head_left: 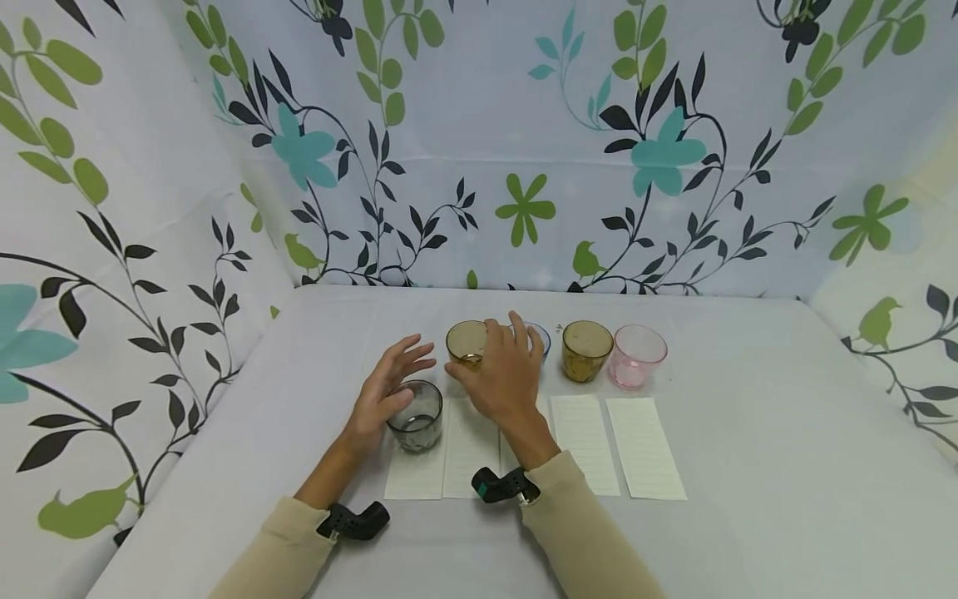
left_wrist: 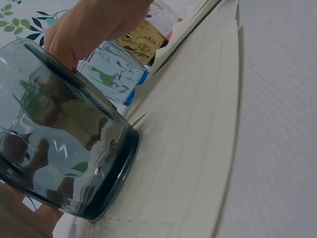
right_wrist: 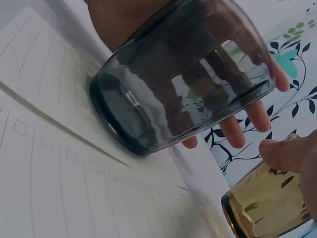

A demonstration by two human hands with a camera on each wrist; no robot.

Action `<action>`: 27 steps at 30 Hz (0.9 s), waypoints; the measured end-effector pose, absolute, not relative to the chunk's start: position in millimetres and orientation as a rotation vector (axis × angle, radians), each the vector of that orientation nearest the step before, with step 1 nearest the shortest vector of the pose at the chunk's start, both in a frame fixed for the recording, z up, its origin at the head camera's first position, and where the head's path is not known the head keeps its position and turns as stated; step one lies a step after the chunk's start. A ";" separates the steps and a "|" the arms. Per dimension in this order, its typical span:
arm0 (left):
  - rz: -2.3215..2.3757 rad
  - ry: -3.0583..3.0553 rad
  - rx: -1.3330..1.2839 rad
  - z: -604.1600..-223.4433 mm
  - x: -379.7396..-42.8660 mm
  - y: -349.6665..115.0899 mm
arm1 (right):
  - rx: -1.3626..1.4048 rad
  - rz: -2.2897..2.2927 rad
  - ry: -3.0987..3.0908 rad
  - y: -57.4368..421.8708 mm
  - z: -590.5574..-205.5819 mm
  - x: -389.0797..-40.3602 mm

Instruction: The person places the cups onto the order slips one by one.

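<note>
A grey-blue glass (head_left: pixel 416 416) (left_wrist: pixel 64 144) (right_wrist: pixel 183 74) stands upright on the leftmost paper strip (head_left: pixel 416 476). My left hand (head_left: pixel 385 383) (right_wrist: pixel 247 119) lies beside its left side with fingers stretched out; the palm (left_wrist: pixel 20 218) is close to the glass wall, contact unclear. My right hand (head_left: pixel 503 374) (left_wrist: pixel 94 25) hovers over the row of glasses, fingers relaxed. Its thumb (right_wrist: pixel 287 153) is at the rim of a plain amber glass (head_left: pixel 466 343) (right_wrist: pixel 267 203), and its fingers cover part of a blue glass (head_left: pixel 542 337) (left_wrist: pixel 114 74).
Further right stand a patterned amber glass (head_left: pixel 586 349) (left_wrist: pixel 141 42) and a pink glass (head_left: pixel 636 355) (left_wrist: pixel 161 12). Several lined paper strips (head_left: pixel 584 441) (left_wrist: pixel 198 124) lie side by side before the glasses. Floral cloth walls (head_left: pixel 524 166) enclose the grey table (head_left: pixel 748 433).
</note>
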State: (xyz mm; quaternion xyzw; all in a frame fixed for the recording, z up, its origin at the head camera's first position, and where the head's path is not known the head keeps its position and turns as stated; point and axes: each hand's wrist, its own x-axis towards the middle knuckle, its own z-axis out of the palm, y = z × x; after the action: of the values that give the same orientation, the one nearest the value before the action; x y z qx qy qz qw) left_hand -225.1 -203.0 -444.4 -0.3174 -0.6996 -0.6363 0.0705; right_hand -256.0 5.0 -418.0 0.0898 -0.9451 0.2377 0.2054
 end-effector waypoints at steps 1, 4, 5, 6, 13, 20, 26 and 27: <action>-1.906 -2.112 -0.958 -444.8 -225.6 -202.5 | 0.252 0.699 -2.616 6.5 -417.3 -255.6; -1.885 -2.128 -0.963 -444.5 -225.7 -201.3 | 0.266 0.798 -2.547 9.6 -414.7 -253.7; -1.880 -2.130 -0.963 -444.2 -225.6 -201.0 | 0.271 0.821 -2.526 10.2 -414.2 -253.7; -1.877 -2.129 -0.965 -443.7 -225.3 -200.7 | 0.279 0.841 -2.503 10.6 -413.5 -253.3; -1.850 -2.139 -0.967 -442.7 -222.1 -199.6 | 0.342 0.932 -2.377 14.3 -410.9 -252.6; -1.901 -2.165 -0.948 -441.7 -214.8 -198.5 | 0.411 1.033 -2.326 20.3 -404.6 -248.0; -1.977 -2.149 -0.978 -444.2 -212.6 -197.4 | 0.427 1.186 -2.336 27.2 -398.7 -239.9; -1.987 -2.147 -0.981 -444.8 -212.7 -197.1 | 0.430 1.216 -2.337 28.3 -398.1 -238.5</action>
State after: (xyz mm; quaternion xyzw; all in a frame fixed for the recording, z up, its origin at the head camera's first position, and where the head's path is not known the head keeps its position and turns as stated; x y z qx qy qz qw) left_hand -212.7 -197.1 -444.8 -0.3180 -0.6956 -0.6437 0.0280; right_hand -238.5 28.3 -398.1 0.1566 -0.8513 0.4429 0.2338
